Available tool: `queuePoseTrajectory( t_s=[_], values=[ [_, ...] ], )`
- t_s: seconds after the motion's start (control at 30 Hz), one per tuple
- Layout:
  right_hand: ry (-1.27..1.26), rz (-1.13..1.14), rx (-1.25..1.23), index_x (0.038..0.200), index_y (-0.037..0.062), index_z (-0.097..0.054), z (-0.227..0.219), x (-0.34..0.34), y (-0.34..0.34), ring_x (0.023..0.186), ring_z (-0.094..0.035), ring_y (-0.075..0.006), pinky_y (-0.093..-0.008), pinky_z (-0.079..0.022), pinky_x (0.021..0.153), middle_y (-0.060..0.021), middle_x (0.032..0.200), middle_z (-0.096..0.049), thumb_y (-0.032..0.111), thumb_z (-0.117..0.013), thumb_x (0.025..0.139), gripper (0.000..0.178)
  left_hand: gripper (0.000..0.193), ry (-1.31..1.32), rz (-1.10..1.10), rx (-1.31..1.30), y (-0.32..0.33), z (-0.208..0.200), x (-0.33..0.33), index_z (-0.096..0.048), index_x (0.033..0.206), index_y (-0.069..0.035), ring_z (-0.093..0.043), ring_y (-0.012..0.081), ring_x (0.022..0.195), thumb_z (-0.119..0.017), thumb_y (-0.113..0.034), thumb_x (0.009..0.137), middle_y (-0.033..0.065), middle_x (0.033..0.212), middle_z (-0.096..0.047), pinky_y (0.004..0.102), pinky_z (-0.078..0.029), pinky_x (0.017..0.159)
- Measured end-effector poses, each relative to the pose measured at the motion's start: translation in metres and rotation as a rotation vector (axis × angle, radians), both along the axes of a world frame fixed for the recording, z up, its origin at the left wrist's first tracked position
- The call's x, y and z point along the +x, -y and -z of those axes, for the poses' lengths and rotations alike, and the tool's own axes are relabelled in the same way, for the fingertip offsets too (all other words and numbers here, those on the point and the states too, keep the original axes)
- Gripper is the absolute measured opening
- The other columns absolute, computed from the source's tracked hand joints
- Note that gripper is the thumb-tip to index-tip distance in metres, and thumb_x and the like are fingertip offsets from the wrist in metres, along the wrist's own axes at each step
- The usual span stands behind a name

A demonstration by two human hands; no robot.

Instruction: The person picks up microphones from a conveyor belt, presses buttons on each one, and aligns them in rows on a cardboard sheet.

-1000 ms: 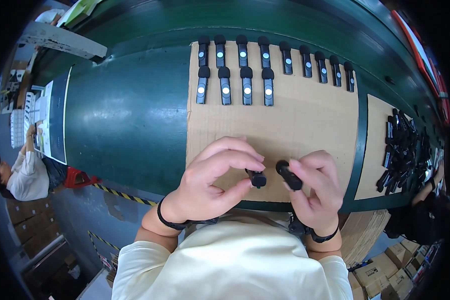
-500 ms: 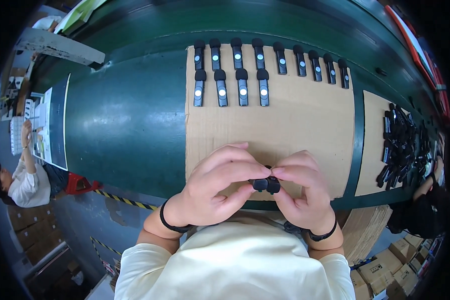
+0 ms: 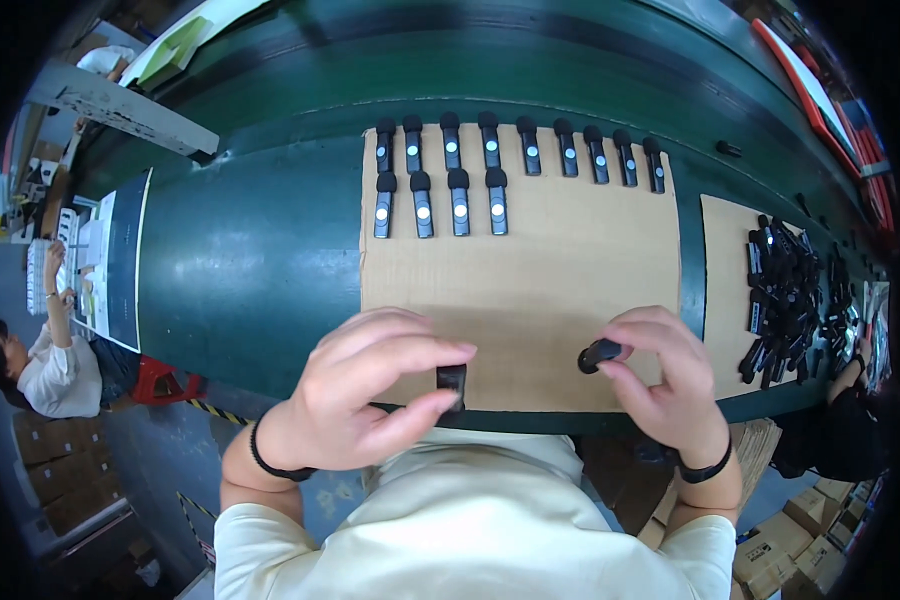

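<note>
Over the near part of a cardboard sheet point(image 3: 520, 300), my two hands are apart. My left hand point(image 3: 375, 385) holds a small black rectangular piece point(image 3: 452, 380) upright between thumb and fingers. In my right hand point(image 3: 665, 370), a short black microphone point(image 3: 600, 355) is pinched by thumb and forefinger, its rounded dark end pointing left. On the sheet's far half, two rows of small black microphones point(image 3: 459, 205) with foam tips lie side by side, each with a pale round dot. The back row is the longer one.
To the right, a second cardboard sheet point(image 3: 722, 290) carries a heap of black microphones point(image 3: 785, 290). A person point(image 3: 65, 350) sits at the left by a red stool point(image 3: 165, 380); another person point(image 3: 835, 425) works at the far right. Cardboard boxes point(image 3: 785, 550) stand on the floor.
My hands were together in front of me, holding two small black pieces side by side. They have now drawn apart, one piece in each hand.
</note>
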State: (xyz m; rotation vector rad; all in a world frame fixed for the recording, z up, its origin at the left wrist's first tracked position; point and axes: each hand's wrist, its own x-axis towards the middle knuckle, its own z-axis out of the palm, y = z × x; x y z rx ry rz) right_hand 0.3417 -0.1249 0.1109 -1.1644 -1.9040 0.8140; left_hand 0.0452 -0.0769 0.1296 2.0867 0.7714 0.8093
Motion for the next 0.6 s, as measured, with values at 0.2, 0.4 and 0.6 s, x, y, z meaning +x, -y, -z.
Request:
queuePoseTrajectory(
  t_s=[0.2, 0.4, 0.6],
  values=[
    [0.239, -0.022, 0.109, 0.103, 0.0000, -0.060, -0.006, 0.028, -0.045, 0.086, -0.065, -0.0264, -0.0320, -0.053, 0.074, -0.0152, 0.102, -0.065, -0.009, -0.066, 0.075, 0.030, 0.024, -0.134, 0.068, 0.138, -0.044, -0.011, 0.035, -0.066, 0.098, -0.001, -0.065, 0.0300, 0.090, -0.072, -0.001, 0.075, 0.0135, 0.096, -0.067, 0.0389, -0.052, 0.081],
    [0.355, -0.053, 0.269, 0.097, 0.0013, -0.059, 0.017, 0.028, -0.090, 0.089, -0.065, -0.0290, -0.0337, -0.053, 0.076, -0.0143, 0.105, -0.065, -0.010, -0.066, 0.073, 0.028, 0.019, -0.361, 0.100, 0.584, -0.078, 0.021, 0.079, -0.063, 0.090, -0.004, -0.062, 0.0289, 0.084, -0.070, -0.005, 0.072, 0.0105, 0.093, -0.062, 0.0384, -0.050, 0.075],
    [0.527, -0.120, 0.430, 0.094, 0.0028, -0.059, 0.039, 0.028, -0.097, 0.094, -0.063, -0.0302, -0.0372, -0.053, 0.078, -0.0131, 0.106, -0.063, -0.001, -0.070, 0.071, 0.025, 0.021, -0.472, 0.127, 0.856, -0.079, 0.051, 0.094, -0.061, 0.086, -0.005, -0.059, 0.0251, 0.083, -0.063, -0.012, 0.067, 0.0097, 0.091, -0.060, 0.0356, -0.048, 0.078]
  ],
)
